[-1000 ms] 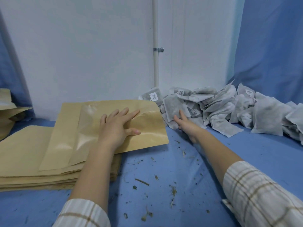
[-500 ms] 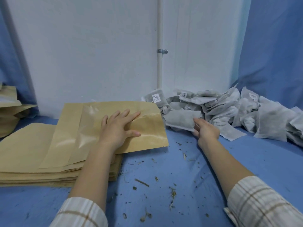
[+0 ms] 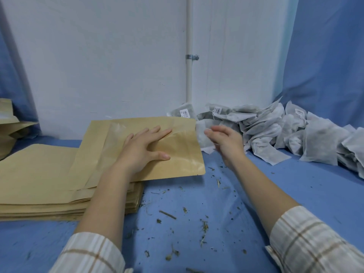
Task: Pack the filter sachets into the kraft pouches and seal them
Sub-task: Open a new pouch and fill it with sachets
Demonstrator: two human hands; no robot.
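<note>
A kraft pouch [image 3: 183, 156] with a clear window lies skewed on top of a stack of flat kraft pouches [image 3: 39, 186] at the left. My left hand [image 3: 141, 150] presses flat on it, fingers spread. Just off the pouch's right edge, my right hand [image 3: 226, 140] holds one white filter sachet [image 3: 201, 133] lifted above the table; my fingers hide most of it. A heap of grey-white filter sachets [image 3: 275, 131] lies against the wall behind and to the right.
Dried herb crumbs and twigs [image 3: 167, 214] are scattered over the blue table cloth [image 3: 275, 194]. More kraft pouches [image 3: 7, 131] stand at the far left. A white pipe [image 3: 189, 56] runs down the wall, with blue curtains on both sides.
My right hand has pulled a sachet off the heap and carried it left and up to the pouch's right edge. My left hand stays pressed on the pouch.
</note>
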